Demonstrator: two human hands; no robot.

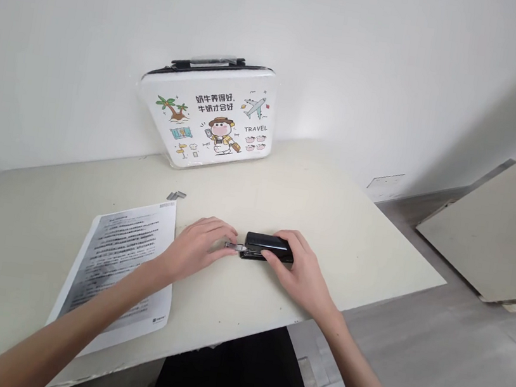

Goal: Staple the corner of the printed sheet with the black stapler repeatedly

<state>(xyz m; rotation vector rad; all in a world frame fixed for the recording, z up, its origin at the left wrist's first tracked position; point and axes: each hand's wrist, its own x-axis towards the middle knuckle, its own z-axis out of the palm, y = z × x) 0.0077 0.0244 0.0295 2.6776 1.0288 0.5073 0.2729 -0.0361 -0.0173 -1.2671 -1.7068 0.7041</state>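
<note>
Tabletop layout, L to R. Printed sheet (127,252) lies flat on table (355,214), partly under L forearm; small grey strips (176,195), prob. staples, sit just beyond its top R corner. White case (211,116) w/ cartoon print stands at rear by wall (352,72); contents hidden. L hand (200,246): palm down, thumb + index nearly closed, pinching small metal part (234,246) at L end of black stapler (263,242). Stapler lies crosswise nr table's front edge, b/w both hands; magazine contents too small to tell. R hand (302,273): part-curled round stapler's R end, fingers on far side, thumb on near side.
</note>
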